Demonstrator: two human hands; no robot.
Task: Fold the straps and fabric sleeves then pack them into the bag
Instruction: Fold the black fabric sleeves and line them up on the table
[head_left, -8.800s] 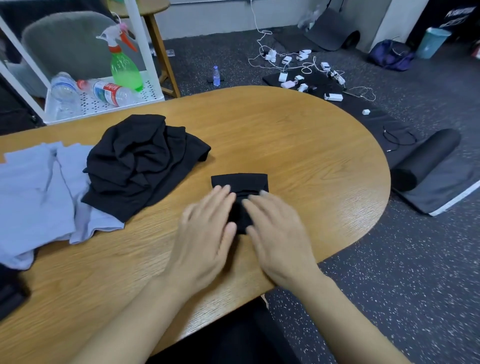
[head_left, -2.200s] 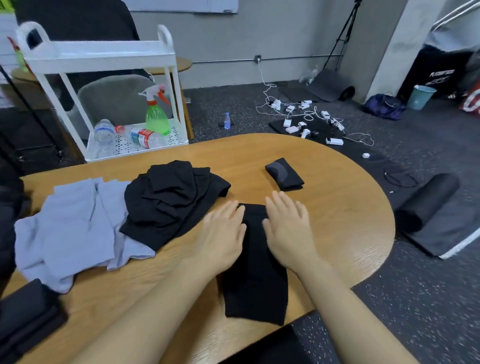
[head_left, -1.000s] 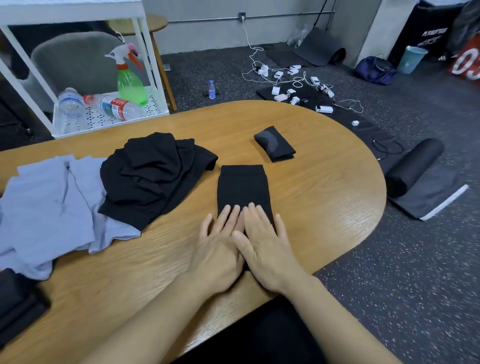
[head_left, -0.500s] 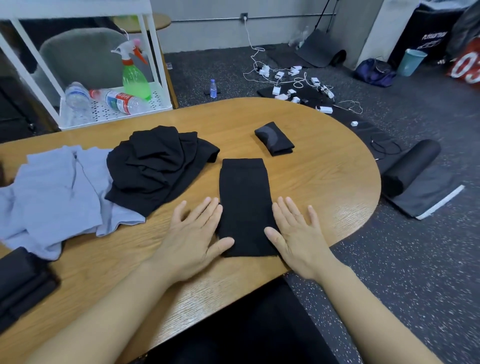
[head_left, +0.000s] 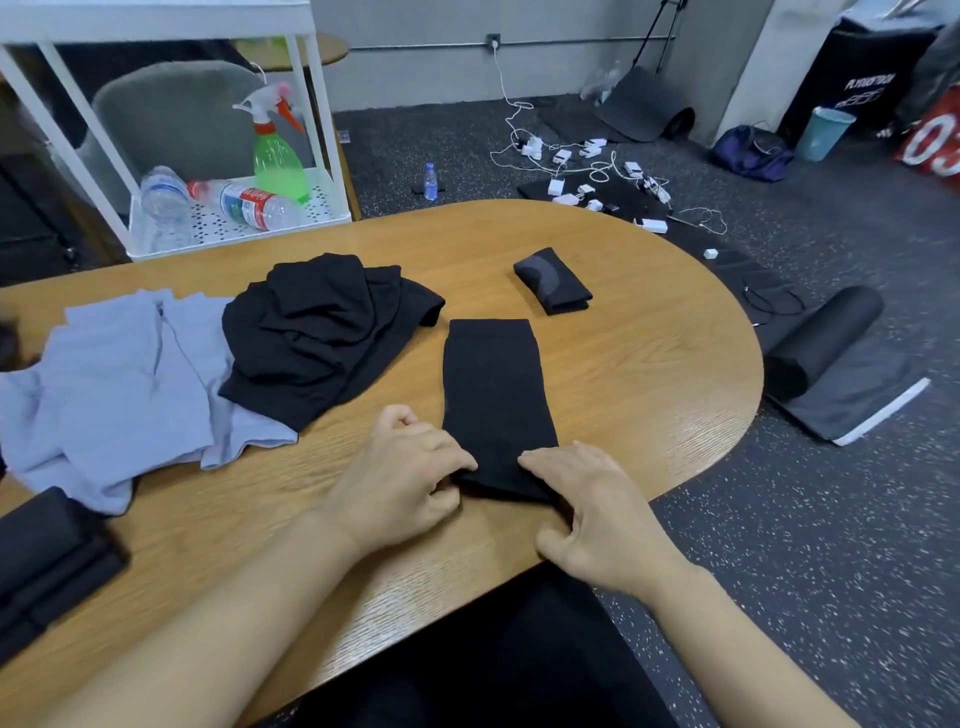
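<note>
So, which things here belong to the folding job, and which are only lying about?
Job:
- flat black sleeve, near end pinched by left hand and right hand
- folded black sleeve
- black fabric pile

Lying about:
- spray bottle
- water bottles
- chargers

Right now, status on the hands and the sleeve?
Left hand and right hand pinch near end of flat black sleeve. Folded sleeve beyond. Nothing in the way.

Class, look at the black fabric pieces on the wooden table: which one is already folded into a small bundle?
The small black folded sleeve near the table's far edge. The long flat black sleeve lies spread out, and the black pile is crumpled.
</note>
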